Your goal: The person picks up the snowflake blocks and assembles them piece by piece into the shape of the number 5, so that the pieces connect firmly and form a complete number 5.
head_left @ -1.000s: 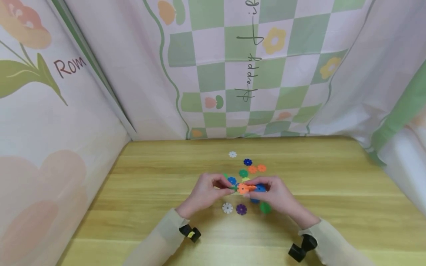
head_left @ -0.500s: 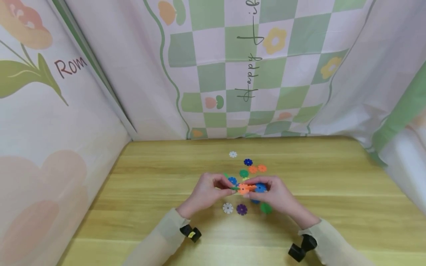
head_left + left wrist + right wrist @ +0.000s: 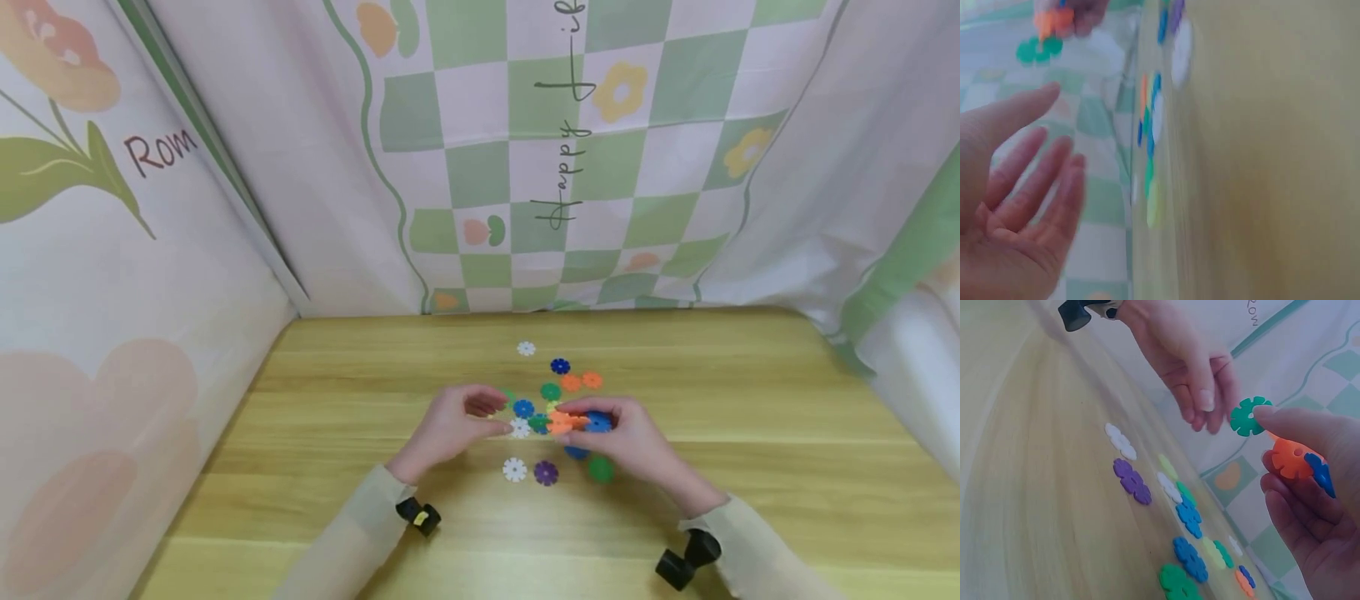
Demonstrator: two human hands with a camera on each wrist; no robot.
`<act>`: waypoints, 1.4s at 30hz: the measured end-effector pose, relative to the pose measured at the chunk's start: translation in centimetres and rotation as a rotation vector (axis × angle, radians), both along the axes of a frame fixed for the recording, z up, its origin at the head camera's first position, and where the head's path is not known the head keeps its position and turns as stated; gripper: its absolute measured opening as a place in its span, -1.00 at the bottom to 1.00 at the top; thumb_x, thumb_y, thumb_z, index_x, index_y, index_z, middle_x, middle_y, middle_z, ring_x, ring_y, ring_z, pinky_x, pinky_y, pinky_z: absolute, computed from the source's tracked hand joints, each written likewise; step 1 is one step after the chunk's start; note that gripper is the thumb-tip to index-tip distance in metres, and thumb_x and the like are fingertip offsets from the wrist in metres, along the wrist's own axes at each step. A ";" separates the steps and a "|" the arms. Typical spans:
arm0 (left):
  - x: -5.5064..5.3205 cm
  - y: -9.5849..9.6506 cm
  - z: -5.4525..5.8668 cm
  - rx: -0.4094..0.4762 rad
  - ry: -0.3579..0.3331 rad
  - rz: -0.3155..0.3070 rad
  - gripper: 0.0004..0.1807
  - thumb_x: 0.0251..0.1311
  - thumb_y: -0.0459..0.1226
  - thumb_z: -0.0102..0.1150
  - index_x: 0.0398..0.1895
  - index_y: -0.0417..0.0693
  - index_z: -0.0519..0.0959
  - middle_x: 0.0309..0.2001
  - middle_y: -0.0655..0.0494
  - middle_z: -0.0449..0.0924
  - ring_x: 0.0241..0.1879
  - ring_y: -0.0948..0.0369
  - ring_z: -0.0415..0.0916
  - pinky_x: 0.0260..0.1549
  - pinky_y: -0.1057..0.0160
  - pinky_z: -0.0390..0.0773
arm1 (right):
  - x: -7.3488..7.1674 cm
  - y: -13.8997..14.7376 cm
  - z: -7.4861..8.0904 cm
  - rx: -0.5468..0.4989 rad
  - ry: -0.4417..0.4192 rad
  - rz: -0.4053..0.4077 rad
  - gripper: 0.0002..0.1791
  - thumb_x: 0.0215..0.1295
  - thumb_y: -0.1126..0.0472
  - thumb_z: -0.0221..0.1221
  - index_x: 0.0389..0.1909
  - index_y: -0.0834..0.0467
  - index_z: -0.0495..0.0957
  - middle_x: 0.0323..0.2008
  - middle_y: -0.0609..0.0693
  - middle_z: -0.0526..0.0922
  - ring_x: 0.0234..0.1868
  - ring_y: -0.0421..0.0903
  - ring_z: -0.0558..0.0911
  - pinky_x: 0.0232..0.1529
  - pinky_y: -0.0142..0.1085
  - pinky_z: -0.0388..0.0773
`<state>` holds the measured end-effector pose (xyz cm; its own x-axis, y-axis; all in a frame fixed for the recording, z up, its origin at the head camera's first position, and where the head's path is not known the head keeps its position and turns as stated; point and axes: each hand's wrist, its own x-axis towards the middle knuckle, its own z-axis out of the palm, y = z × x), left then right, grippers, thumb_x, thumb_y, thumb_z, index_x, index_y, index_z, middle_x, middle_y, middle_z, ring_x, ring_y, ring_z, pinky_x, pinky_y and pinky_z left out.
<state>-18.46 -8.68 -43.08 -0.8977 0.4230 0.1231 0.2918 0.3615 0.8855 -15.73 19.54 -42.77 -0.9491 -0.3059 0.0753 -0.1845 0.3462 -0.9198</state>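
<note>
My right hand (image 3: 633, 437) pinches a joined piece of plastic snowflake discs above the table. In the right wrist view it has a green disc (image 3: 1246, 417) at the free end, an orange disc (image 3: 1291, 458) in the middle and a blue disc (image 3: 1320, 475) near the palm. To the left of it, my left hand (image 3: 452, 425) hovers with loosely bent fingers and nothing between them. The left wrist view shows this hand's palm (image 3: 1029, 250) bare, apart from the green disc (image 3: 1038, 50).
Loose snowflake discs lie on the wooden table (image 3: 337, 500) around and below the hands. A white disc (image 3: 513, 470), a purple disc (image 3: 546, 473) and a green disc (image 3: 601, 469) are nearest me. Farther back lie a dark blue disc (image 3: 559, 366) and others. A checked curtain (image 3: 540, 167) hangs behind.
My left hand has let go of the green disc and moved left, its fingers parted. My right hand keeps the joined discs and has shifted slightly right.
</note>
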 end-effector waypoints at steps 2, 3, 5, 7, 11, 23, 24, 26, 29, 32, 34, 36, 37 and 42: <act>-0.6 -0.5 -0.4 -0.039 0.012 0.030 -0.55 0.11 -0.25 0.54 0.06 -0.18 0.66 -0.02 -0.02 0.69 -0.05 0.07 0.63 -0.03 0.20 0.60 | 0.0 0.1 0.0 0.004 0.010 0.005 -0.57 0.12 0.09 0.52 0.03 0.08 0.73 0.04 0.11 0.67 -0.03 0.04 0.66 -0.09 -0.26 0.66; -1.0 -0.7 -0.6 -0.059 0.017 0.040 -0.54 0.10 -0.26 0.55 0.06 -0.19 0.66 -0.02 -0.03 0.69 -0.05 0.06 0.62 -0.03 0.18 0.60 | 0.0 0.2 0.0 0.002 0.011 0.009 -0.57 0.12 0.10 0.52 0.03 0.08 0.73 0.04 0.12 0.67 -0.04 0.04 0.67 -0.10 -0.26 0.66; -1.5 -1.0 -0.8 -0.102 0.024 0.058 -0.52 0.07 -0.27 0.56 0.07 -0.21 0.66 -0.02 -0.02 0.69 -0.06 0.06 0.62 -0.04 0.16 0.61 | 0.0 0.2 0.0 0.003 0.013 0.018 -0.56 0.11 0.11 0.53 0.03 0.09 0.72 0.04 0.13 0.67 -0.05 0.05 0.67 -0.11 -0.25 0.67; -2.0 -1.2 -1.0 -0.137 0.028 0.068 -0.50 0.04 -0.28 0.58 0.06 -0.23 0.65 -0.04 -0.02 0.69 -0.08 0.07 0.62 -0.05 0.15 0.61 | 0.0 0.1 0.1 0.002 0.012 0.023 -0.56 0.11 0.12 0.53 0.03 0.09 0.72 0.04 0.13 0.67 -0.06 0.06 0.67 -0.11 -0.24 0.67; -2.8 -1.0 -1.2 -0.217 0.013 0.088 -0.47 -0.01 -0.30 0.60 0.07 -0.24 0.65 -0.07 -0.01 0.68 -0.11 0.11 0.60 -0.05 0.16 0.61 | 0.1 -0.1 0.2 0.007 0.004 0.017 -0.56 0.10 0.11 0.53 0.02 0.08 0.73 0.04 0.11 0.67 -0.02 0.06 0.66 -0.09 -0.25 0.66; -3.7 -0.8 -1.3 -0.341 -0.032 0.090 -0.60 0.06 -0.30 0.54 -0.02 -0.20 0.67 -0.17 0.08 0.60 -0.15 0.17 0.51 -0.09 0.17 0.58 | 0.0 -0.1 0.1 0.005 0.016 0.027 -0.56 0.11 0.10 0.52 0.03 0.08 0.72 0.03 0.10 0.68 -0.03 0.05 0.66 -0.09 -0.25 0.66; -3.7 -0.8 -1.3 -0.341 -0.037 0.091 -0.61 0.07 -0.30 0.53 -0.03 -0.19 0.67 -0.17 0.09 0.59 -0.16 0.17 0.51 -0.09 0.17 0.58 | 0.0 -0.1 0.1 0.003 0.016 0.030 -0.57 0.11 0.11 0.52 0.03 0.08 0.72 0.03 0.10 0.68 -0.04 0.05 0.67 -0.10 -0.25 0.67; -3.6 -0.8 -1.3 -0.341 -0.047 0.096 -0.61 0.06 -0.30 0.54 -0.03 -0.19 0.67 -0.17 0.09 0.59 -0.16 0.18 0.51 -0.08 0.17 0.58 | 0.0 -0.1 0.0 -0.003 0.014 0.034 -0.57 0.12 0.11 0.52 0.03 0.09 0.72 0.02 0.10 0.69 -0.05 0.06 0.67 -0.10 -0.24 0.67; -3.6 -0.8 -1.2 -0.339 -0.056 0.105 -0.61 0.04 -0.29 0.55 -0.06 -0.17 0.67 -0.19 0.11 0.58 -0.17 0.18 0.50 -0.09 0.17 0.58 | 0.0 0.0 -0.1 -0.010 0.007 0.038 -0.57 0.12 0.12 0.52 0.03 0.09 0.72 0.02 0.10 0.69 -0.05 0.07 0.67 -0.11 -0.24 0.67; -3.6 -0.7 -1.2 -0.333 -0.062 0.108 -0.61 0.02 -0.30 0.56 -0.07 -0.17 0.66 -0.22 0.12 0.58 -0.19 0.19 0.51 -0.11 0.18 0.58 | -0.1 0.2 -0.2 -0.006 0.006 0.036 -0.56 0.12 0.11 0.52 0.03 0.10 0.72 0.03 0.11 0.68 -0.05 0.07 0.67 -0.10 -0.24 0.67; -3.6 -0.7 -1.2 -0.325 -0.063 0.105 -0.62 0.02 -0.32 0.56 -0.09 -0.17 0.65 -0.23 0.13 0.59 -0.20 0.20 0.52 -0.12 0.20 0.59 | 0.0 0.3 -0.2 -0.002 0.002 0.033 -0.56 0.12 0.11 0.52 0.04 0.09 0.72 0.03 0.11 0.68 -0.04 0.06 0.67 -0.10 -0.24 0.67; -3.6 -0.6 -1.2 -0.313 -0.061 0.101 -0.62 0.01 -0.34 0.56 -0.10 -0.17 0.64 -0.25 0.14 0.60 -0.22 0.20 0.54 -0.13 0.22 0.60 | 0.0 0.4 -0.2 0.001 -0.001 0.028 -0.56 0.13 0.10 0.52 0.04 0.09 0.71 0.04 0.11 0.68 -0.03 0.05 0.66 -0.08 -0.25 0.66; -3.5 -0.7 -1.2 -0.308 -0.057 0.099 -0.63 0.01 -0.35 0.56 -0.10 -0.17 0.64 -0.25 0.14 0.60 -0.23 0.21 0.54 -0.14 0.22 0.60 | 0.1 0.4 -0.1 0.002 -0.003 0.027 -0.56 0.13 0.09 0.51 0.05 0.09 0.71 0.04 0.11 0.68 -0.02 0.05 0.66 -0.07 -0.25 0.66; -3.3 -0.7 -1.3 -0.267 -0.039 0.079 -0.68 0.04 -0.40 0.54 -0.13 -0.14 0.66 -0.29 0.16 0.63 -0.28 0.23 0.57 -0.22 0.25 0.62 | 0.2 0.5 0.0 0.000 -0.007 0.020 -0.55 0.13 0.09 0.51 0.05 0.09 0.71 0.03 0.11 0.68 -0.04 0.06 0.66 -0.07 -0.24 0.66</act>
